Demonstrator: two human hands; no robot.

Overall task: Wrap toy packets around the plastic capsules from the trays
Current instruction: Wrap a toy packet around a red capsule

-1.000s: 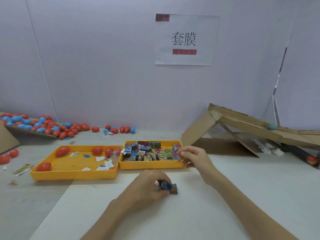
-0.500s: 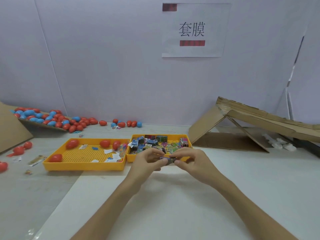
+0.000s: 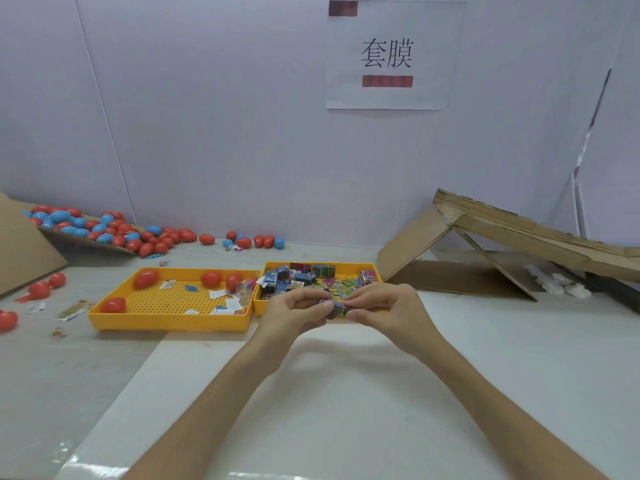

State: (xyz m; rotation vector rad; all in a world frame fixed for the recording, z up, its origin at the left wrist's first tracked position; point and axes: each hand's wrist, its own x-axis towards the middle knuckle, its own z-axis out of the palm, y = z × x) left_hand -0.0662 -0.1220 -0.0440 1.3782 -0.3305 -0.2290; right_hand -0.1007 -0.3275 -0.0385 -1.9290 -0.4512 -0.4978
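My left hand (image 3: 294,315) and my right hand (image 3: 384,311) meet in front of the trays and pinch one small blue and dark toy packet (image 3: 334,307) between their fingertips. Just behind them the right yellow tray (image 3: 346,266) holds several coloured toy packets (image 3: 304,277). The left yellow tray (image 3: 166,320) holds red plastic capsules (image 3: 145,278) and loose paper scraps. The packet is mostly hidden by my fingers.
A heap of red and blue capsules (image 3: 104,228) lies on a cardboard slope at the back left, with strays on the table. A folded cardboard ramp (image 3: 502,244) stands at the right. White sheet (image 3: 346,393) covers the table under my arms.
My left hand lifted the packet from the table and my right hand came back from the packet tray; both now hold it together. The view has tilted up slightly.
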